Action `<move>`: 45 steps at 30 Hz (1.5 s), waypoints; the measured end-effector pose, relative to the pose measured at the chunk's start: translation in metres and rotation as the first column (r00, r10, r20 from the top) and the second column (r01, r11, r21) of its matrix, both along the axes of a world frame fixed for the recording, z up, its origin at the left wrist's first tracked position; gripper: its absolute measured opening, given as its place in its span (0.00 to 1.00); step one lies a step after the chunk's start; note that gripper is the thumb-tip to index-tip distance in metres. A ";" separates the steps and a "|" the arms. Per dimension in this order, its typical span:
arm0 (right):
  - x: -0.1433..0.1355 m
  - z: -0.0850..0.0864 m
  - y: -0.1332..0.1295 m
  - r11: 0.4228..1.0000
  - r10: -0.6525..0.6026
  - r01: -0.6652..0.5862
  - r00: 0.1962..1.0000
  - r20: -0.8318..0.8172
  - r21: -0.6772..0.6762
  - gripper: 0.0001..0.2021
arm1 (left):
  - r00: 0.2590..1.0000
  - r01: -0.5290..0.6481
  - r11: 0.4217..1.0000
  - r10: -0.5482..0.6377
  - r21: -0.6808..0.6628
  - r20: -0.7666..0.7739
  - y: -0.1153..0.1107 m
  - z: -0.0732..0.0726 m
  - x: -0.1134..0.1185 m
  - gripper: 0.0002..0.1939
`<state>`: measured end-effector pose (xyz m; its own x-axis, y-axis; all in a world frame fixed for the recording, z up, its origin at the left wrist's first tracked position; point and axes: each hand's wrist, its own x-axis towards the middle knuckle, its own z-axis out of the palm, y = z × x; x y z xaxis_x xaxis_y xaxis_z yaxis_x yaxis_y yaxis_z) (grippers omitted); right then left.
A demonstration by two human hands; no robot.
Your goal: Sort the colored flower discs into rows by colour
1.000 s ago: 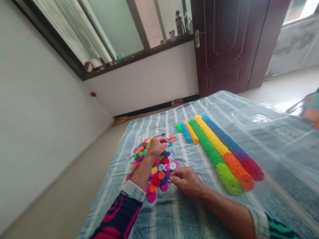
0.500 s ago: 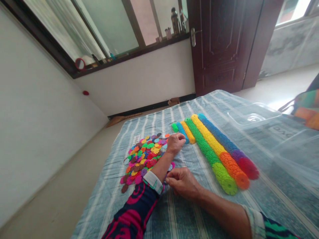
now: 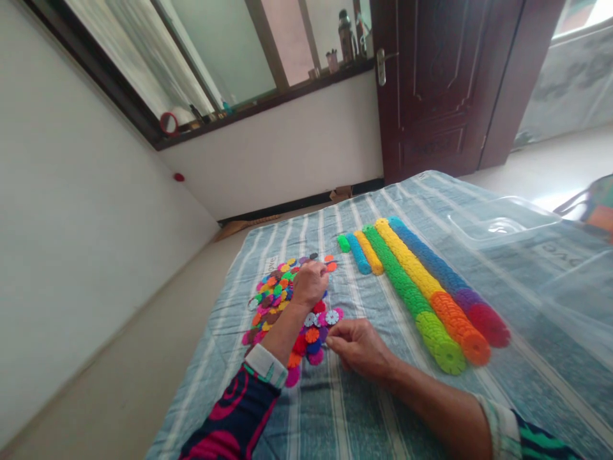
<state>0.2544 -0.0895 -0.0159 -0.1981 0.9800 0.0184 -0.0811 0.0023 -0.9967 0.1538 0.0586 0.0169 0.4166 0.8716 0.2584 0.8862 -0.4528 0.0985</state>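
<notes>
Colourful notched plastic discs (image 3: 311,335) lie in a loose pile on the striped cloth. My left hand (image 3: 310,284) reaches over the pile's far right part with its fingers curled together, beside an orange disc (image 3: 332,267). What these fingers hold, if anything, is hidden. At the pile's near right edge, my right hand (image 3: 361,348) has thumb and forefinger pinched; I cannot make out anything between them. Further right, discs are stacked into lying rods: a short green one (image 3: 343,243), a blue one (image 3: 359,253), a yellow one (image 3: 368,253) and longer ones, including a green rod (image 3: 400,278).
A clear plastic box (image 3: 502,239) stands at the right of the bed-like surface (image 3: 383,421), with another transparent piece nearer. Beyond the far edge are a dark red door (image 3: 445,83) and a window sill (image 3: 268,99) holding a flask (image 3: 345,37) and small items.
My left hand has moved left, from beside the short blue rod back over the loose discs. My right hand stays near the pile's edge. The whole view has shifted slightly.
</notes>
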 end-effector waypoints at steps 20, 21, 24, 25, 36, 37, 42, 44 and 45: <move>0.003 -0.001 -0.008 0.999 0.035 -0.033 0.998 0.055 -0.039 0.12 | 0.965 -0.246 0.964 0.234 0.101 0.117 -0.020 -0.009 -0.118 0.08; 0.003 0.000 -0.009 0.999 0.033 -0.030 0.997 0.069 -0.044 0.13 | 0.961 -0.263 0.959 0.251 0.106 0.119 -0.020 -0.011 -0.119 0.08; 0.003 0.001 -0.011 0.998 0.033 -0.027 0.995 0.097 -0.060 0.14 | 0.965 -0.247 0.964 0.236 0.094 0.113 -0.025 -0.017 -0.117 0.11; 0.003 0.001 -0.011 0.998 0.033 -0.026 0.994 0.109 -0.065 0.14 | 0.969 -0.231 0.970 0.222 0.081 0.106 -0.028 -0.018 -0.115 0.11; 0.007 -0.003 -0.017 0.994 0.056 -0.035 0.977 0.208 -0.104 0.19 | 0.981 -0.188 0.980 0.183 0.060 0.070 -0.058 -0.016 -0.090 0.12; 0.007 -0.002 -0.017 0.994 0.054 -0.032 0.975 0.215 -0.105 0.20 | 0.978 -0.195 0.979 0.189 0.064 0.085 -0.056 -0.017 -0.092 0.12; 0.009 -0.001 -0.018 0.993 0.063 -0.038 0.970 0.235 -0.113 0.19 | 0.943 -0.291 0.943 0.253 0.164 0.215 -0.041 -0.022 -0.111 0.04; 0.009 0.000 -0.018 0.994 0.062 -0.037 0.968 0.243 -0.106 0.19 | 0.946 -0.267 0.942 0.216 0.204 0.240 -0.035 -0.022 -0.114 0.06; 0.009 0.000 -0.018 0.994 0.059 -0.035 0.967 0.247 -0.099 0.18 | 0.955 -0.233 0.951 0.184 0.205 0.232 -0.033 -0.022 -0.114 0.07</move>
